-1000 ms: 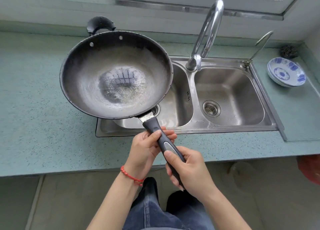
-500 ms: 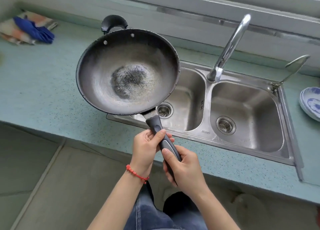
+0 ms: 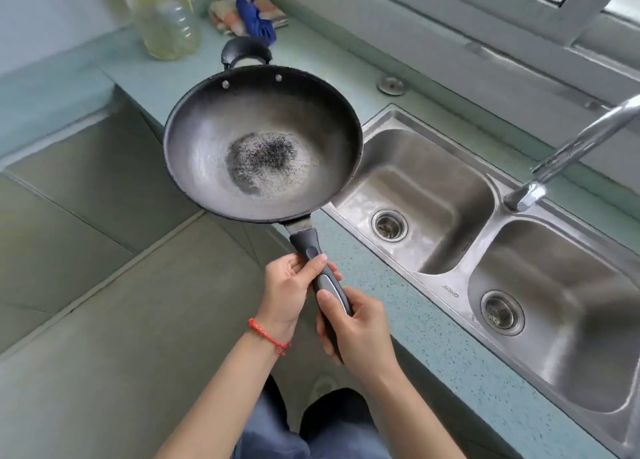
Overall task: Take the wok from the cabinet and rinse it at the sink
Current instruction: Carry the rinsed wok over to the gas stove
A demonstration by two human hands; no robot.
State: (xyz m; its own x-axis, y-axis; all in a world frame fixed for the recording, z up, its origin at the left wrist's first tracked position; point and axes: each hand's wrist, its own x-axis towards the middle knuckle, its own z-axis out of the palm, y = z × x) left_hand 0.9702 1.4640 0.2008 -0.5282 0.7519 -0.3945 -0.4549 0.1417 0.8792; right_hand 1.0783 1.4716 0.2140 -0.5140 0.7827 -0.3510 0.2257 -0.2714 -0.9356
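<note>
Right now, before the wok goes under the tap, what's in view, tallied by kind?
Woks: 1, held by left hand and right hand
Sink basins: 2
Faucets: 1
Bottles: 1
Cloth piles: 1
Total: 6

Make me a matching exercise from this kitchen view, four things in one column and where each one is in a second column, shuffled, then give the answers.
Things:
1. wok
2. plastic bottle
3. faucet
4. red bracelet

Places:
A. on the left wrist
B. rising behind the divider between the two sink basins
C. held by its handle in the left hand and right hand
D. standing on the counter at the far corner

Pairs: 1-C, 2-D, 3-B, 4-A
</note>
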